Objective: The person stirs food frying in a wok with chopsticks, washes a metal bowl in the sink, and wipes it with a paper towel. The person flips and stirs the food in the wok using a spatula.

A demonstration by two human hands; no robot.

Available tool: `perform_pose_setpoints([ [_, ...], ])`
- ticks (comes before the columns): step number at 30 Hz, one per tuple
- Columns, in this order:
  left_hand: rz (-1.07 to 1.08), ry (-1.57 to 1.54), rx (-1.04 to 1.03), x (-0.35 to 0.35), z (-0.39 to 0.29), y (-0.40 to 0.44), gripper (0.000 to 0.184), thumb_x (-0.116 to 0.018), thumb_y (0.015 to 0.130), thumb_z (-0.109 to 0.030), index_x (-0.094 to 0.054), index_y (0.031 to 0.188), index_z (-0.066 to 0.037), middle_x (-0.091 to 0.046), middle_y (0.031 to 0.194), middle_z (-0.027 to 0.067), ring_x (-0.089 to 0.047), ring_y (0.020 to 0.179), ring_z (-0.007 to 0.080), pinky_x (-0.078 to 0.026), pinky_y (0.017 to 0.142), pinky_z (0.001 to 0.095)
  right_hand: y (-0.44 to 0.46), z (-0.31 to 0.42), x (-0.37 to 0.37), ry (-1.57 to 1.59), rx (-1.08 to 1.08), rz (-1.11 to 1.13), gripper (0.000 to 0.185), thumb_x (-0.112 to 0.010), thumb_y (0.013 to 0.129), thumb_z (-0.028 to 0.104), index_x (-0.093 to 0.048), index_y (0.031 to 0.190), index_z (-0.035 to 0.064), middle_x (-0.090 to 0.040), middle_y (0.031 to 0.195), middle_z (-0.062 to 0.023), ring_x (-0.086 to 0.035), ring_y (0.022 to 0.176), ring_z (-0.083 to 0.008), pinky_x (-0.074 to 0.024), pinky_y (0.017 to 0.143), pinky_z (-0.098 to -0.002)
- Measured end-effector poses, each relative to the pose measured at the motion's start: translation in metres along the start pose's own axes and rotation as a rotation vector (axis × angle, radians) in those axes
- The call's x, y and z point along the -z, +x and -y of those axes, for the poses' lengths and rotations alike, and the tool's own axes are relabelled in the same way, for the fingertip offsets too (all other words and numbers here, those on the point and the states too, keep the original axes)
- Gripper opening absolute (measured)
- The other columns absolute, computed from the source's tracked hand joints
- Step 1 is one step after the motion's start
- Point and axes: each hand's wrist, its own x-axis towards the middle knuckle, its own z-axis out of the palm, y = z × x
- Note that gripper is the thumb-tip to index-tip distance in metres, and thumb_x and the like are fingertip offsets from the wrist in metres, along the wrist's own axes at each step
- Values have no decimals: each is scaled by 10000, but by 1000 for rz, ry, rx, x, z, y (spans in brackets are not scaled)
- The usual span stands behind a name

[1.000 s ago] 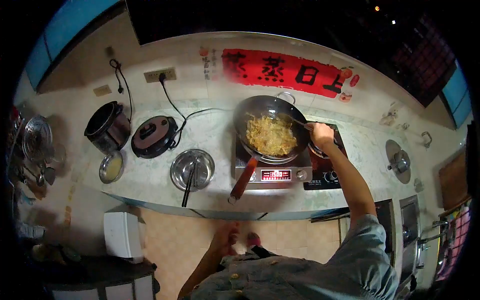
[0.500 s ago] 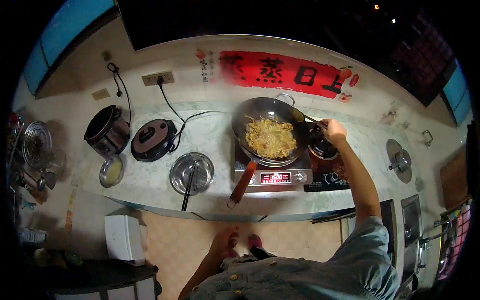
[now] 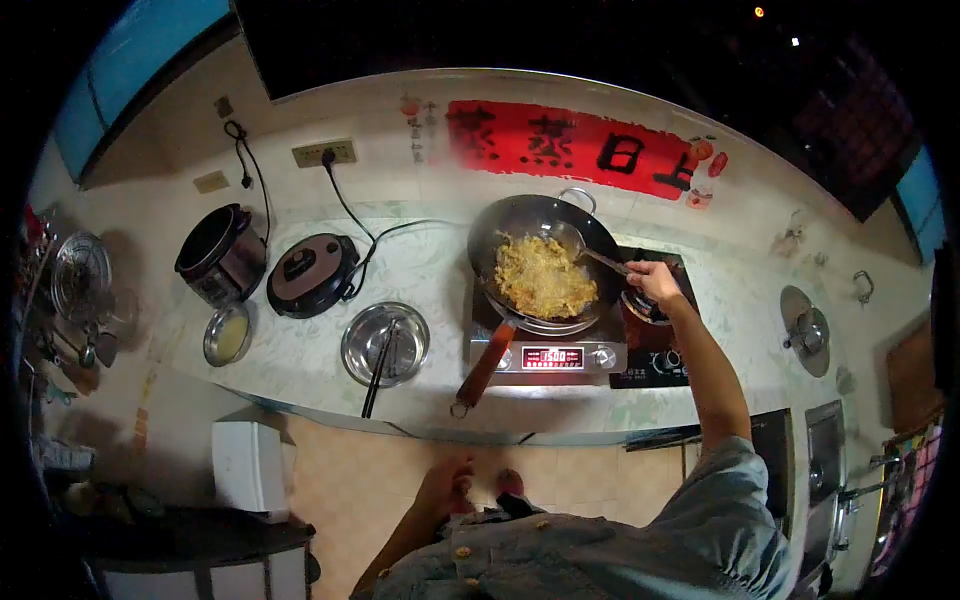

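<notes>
My right hand (image 3: 654, 283) is closed round the handle of a metal ladle (image 3: 568, 238), whose bowl rests inside the wok at the far right of the food. Yellow-brown food (image 3: 543, 278) sizzles in oil in the wok (image 3: 497, 222). The wok stands on an induction cooker (image 3: 591, 358) with a red lit display, its wooden handle (image 3: 484, 372) pointing toward me. My left hand (image 3: 447, 482) hangs low in front of my body, away from the counter, its fingers apart and holding nothing.
Left of the wok, a steel bowl (image 3: 362, 344) holds black chopsticks (image 3: 378, 372). Farther left are a cooker lid (image 3: 312, 277), a cooker pot (image 3: 222, 262) and a small bowl of yellowish liquid (image 3: 233, 336). A second stove (image 3: 655, 368) stands at the right.
The ladle first lifted back toward the wok's right rim, then moved in to the upper right of the food. My right hand shifted with it. My left hand stays low.
</notes>
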Motion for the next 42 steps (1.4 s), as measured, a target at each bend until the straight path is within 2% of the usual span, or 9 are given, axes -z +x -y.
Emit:
perform_pose_setpoints([
  [2, 16, 14, 2, -2, -2, -5, 266, -514, 790, -245, -534, 970, -50, -497, 743, 36, -403, 508, 86, -357, 444, 199, -11, 12, -3, -484, 307, -92, 374, -594, 691, 102, -544, 1059, 60, -619, 786, -115, -588, 703, -182, -437, 636, -278],
  [4, 35, 25, 1, 2, 0, -3, 268, -517, 788, -243, -533, 970, -48, -497, 739, 36, -401, 503, 85, -354, 437, 201, -34, 39, -7, -579, 336, -109, 360, -594, 694, 124, -550, 1050, 101, -606, 853, -125, -588, 792, -243, -438, 694, -323],
  [7, 186, 43, -25, 14, 9, 8, 298, -492, 821, -211, -485, 1056, -28, -479, 887, 44, -435, 717, 103, -395, 580, 207, -49, 52, -8, -684, 451, -199, 314, -600, 703, 192, -576, 1014, 151, -600, 868, -120, -561, 821, -287, -441, 712, -349],
  [9, 75, -15, 5, 9, 9, 12, 276, -522, 783, -260, -534, 959, -48, -496, 729, 27, -390, 489, 78, -346, 420, 216, -56, 58, -13, -725, 424, -267, 312, -599, 699, 192, -580, 1007, 147, -599, 872, -119, -562, 826, -280, -441, 717, -343],
  [13, 42, -25, 41, 3, 2, 3, 267, -518, 789, -258, -533, 949, -45, -495, 718, 35, -389, 495, 82, -346, 433, 208, -60, 55, -9, -662, 275, -289, 281, -597, 690, 186, -600, 965, 132, -598, 880, -118, -568, 834, -264, -441, 734, -330],
  [24, 26, 11, 47, -1, 0, 0, 266, -520, 787, -282, -531, 951, -72, -487, 751, 24, -402, 522, 91, -351, 409, 241, -78, 45, -19, -653, 366, -61, 250, -594, 679, 171, -620, 926, 136, -600, 862, -113, -581, 802, -244, -451, 709, -314],
  [36, 64, -18, 45, 13, 3, 6, 271, -530, 783, -286, -523, 962, -83, -495, 765, 29, -413, 517, 98, -387, 436, 240, -57, 15, -39, -1130, 581, -561, 228, -583, 690, 232, -598, 913, 190, -578, 701, -82, -573, 667, -261, -467, 572, -358],
  [40, 54, -64, 66, 10, -3, -2, 287, -524, 785, -280, -509, 985, -76, -485, 778, 33, -410, 515, 96, -399, 440, 261, -59, 22, -36, -1030, 577, -465, 234, -575, 694, 217, -604, 926, 210, -557, 670, -96, -567, 609, -261, -454, 518, -367],
  [42, 22, -42, 57, 9, -1, -6, 266, -490, 821, -248, -527, 977, -36, -483, 816, 33, -399, 605, 82, -355, 515, 186, -68, 38, -44, -1052, 634, -467, 228, -547, 706, 196, -603, 927, 206, -550, 662, -89, -566, 595, -253, -453, 514, -355],
])
